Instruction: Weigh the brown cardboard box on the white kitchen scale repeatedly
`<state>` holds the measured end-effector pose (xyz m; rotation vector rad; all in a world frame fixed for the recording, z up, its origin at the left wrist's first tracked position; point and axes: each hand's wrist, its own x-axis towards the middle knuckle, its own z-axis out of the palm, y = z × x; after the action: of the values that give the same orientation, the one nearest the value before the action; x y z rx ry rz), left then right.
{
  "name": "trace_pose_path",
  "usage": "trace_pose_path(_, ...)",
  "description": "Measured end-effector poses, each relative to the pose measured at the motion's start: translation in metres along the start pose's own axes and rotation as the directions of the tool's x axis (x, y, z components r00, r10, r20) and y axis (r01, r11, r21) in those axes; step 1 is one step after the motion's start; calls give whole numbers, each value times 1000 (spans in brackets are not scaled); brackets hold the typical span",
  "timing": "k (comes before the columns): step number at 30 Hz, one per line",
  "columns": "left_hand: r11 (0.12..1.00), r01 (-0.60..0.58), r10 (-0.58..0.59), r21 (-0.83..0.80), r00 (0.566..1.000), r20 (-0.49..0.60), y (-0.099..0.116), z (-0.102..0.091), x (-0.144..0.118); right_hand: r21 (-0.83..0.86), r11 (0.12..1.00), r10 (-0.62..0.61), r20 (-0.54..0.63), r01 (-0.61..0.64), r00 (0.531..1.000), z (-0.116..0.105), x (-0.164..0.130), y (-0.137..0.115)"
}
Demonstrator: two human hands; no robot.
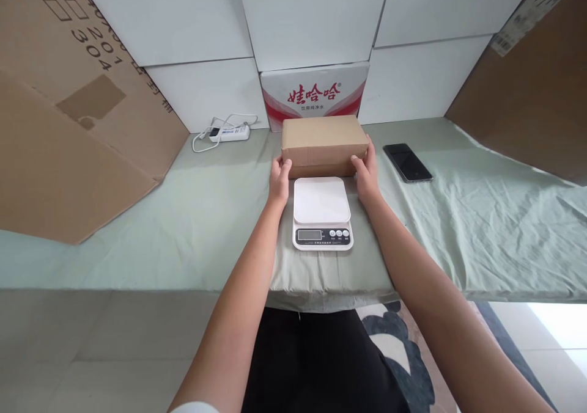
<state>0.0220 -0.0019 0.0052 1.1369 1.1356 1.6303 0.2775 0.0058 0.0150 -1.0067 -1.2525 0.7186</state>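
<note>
A plain brown cardboard box [324, 143] rests on the green cloth just behind a white digital kitchen scale [321, 212]. My left hand [279, 178] grips the box's left end and my right hand [365, 171] grips its right end. The scale's platform is bare and its display faces me near the table's front edge. Both forearms reach in on either side of the scale.
A black phone [407, 162] lies right of the box. A white power strip [229, 133] with cable sits back left. A red-and-white printed carton [314, 93] stands behind the box. Large cardboard sheets lean at left [68, 120] and right [532, 89]. The table [481, 230] is cloth-covered.
</note>
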Motion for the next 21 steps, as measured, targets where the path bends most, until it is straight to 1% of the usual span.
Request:
trace_pose_path(4,1000,21,-21,2,1000,23,-2,-2,1,14,1000,0,-13,0,1000,1,-1,0)
trace_pose_path(6,999,53,-53,-12,998,15,-3,-5,5,2,1000,-9,-8,9,1000,-1,1,3)
trace_pose_path(9,990,126,-130,-58,987,-90,-3,-14,13,-16,1000,-16,-11,16,1000,-11,6,15)
trace_pose_path(11,987,137,-148,-83,977,-151,-2,-22,18,-21,1000,-10,-32,10,999,-19,10,23)
trace_pose_path(15,989,108,-124,-105,980,-159,2,-33,22,-14,1000,20,-82,-21,996,-26,12,33)
trace_pose_path(18,987,115,-132,-109,978,-165,3,-31,19,11,1000,30,-80,-29,996,-22,10,32)
trace_pose_path(21,992,97,-107,-74,984,-140,2,-24,14,14,999,52,-81,-51,995,-19,9,28)
